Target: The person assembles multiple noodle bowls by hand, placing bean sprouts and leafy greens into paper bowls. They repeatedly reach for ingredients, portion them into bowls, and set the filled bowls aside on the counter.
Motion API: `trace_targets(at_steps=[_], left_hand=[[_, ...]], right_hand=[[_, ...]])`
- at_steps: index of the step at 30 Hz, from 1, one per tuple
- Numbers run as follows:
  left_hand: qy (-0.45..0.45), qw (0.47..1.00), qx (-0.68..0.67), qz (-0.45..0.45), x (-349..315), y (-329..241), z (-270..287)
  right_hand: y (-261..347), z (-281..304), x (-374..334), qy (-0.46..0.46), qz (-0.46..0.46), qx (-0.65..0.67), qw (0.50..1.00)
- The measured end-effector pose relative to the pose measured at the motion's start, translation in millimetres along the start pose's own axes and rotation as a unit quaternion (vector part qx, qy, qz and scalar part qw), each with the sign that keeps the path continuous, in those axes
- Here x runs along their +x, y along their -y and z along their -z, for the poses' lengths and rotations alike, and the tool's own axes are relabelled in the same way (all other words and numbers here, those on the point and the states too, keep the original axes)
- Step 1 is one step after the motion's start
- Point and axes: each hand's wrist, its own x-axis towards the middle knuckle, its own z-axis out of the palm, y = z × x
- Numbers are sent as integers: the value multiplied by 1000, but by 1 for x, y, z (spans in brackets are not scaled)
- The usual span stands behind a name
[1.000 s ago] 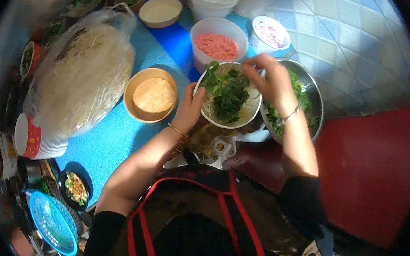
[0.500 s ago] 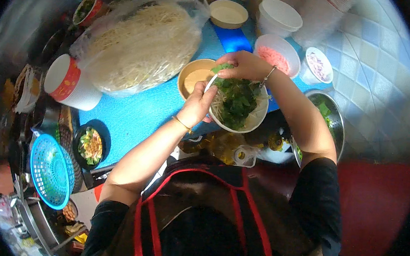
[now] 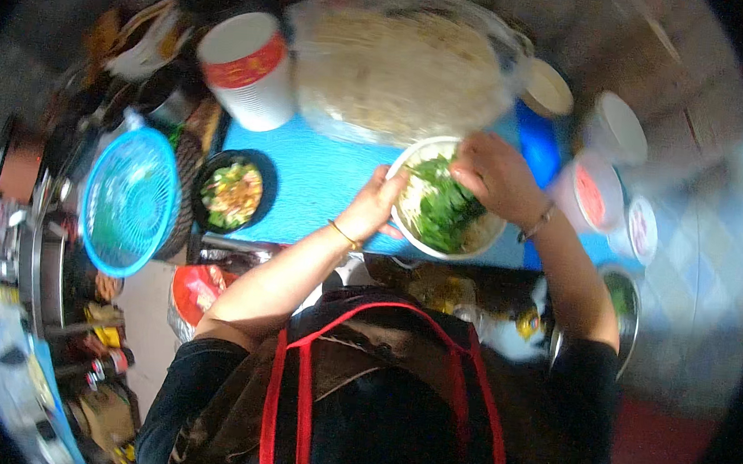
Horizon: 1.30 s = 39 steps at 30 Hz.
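My left hand [image 3: 372, 207] grips the near-left side of a white bowl [image 3: 397, 225], its thumb at the rim. Inside the bowl lie leafy greens [image 3: 446, 208], with pale sprouts [image 3: 411, 198] showing along the left side. Over the bowl's far-right rim, my right hand [image 3: 501, 180] is closed, its fingers curled down at the greens. What those fingers hold is hidden and blurred. Just behind the bowl, a big clear plastic bag of pale sprouts [image 3: 394, 70] rests on the blue table [image 3: 328, 175].
Stacked paper bowls [image 3: 255, 94] and a black bowl of chopped food [image 3: 232, 191] stand left, near a blue plastic basket [image 3: 131, 202]. At right are a tub of pink food [image 3: 589, 194], a white tub [image 3: 641, 229] and a metal bowl [image 3: 632, 330] with greens.
The whole view has swung, shifting the table's things rightward. My right hand has moved down toward the greens; the leaf at its fingers no longer shows. My left hand still holds the bowl.
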Motion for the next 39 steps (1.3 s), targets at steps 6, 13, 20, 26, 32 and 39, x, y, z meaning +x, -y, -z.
trace_targets(at_steps=[6,13,20,26,32,39], left_hand=[[-98,994,-46,4,-43,6,59],[-196,971,-138,-22,-78,4,115],[-174,979,-82,-67,-73,9,130],[-86,992,-96,-14,-67,-9,133],[-2,988,-127,-82,-49,-26,132],[-12,995,-68,-73,-30,-29,137]], right_hand=[[29,-11,42,-143,-26,77,986],[41,-32,56,64,-223,235,944],[60,-56,67,144,-301,402,853],[64,-33,62,110,-364,387,840],[54,11,72,16,-395,431,811],[-3,45,104,-34,-395,420,816]])
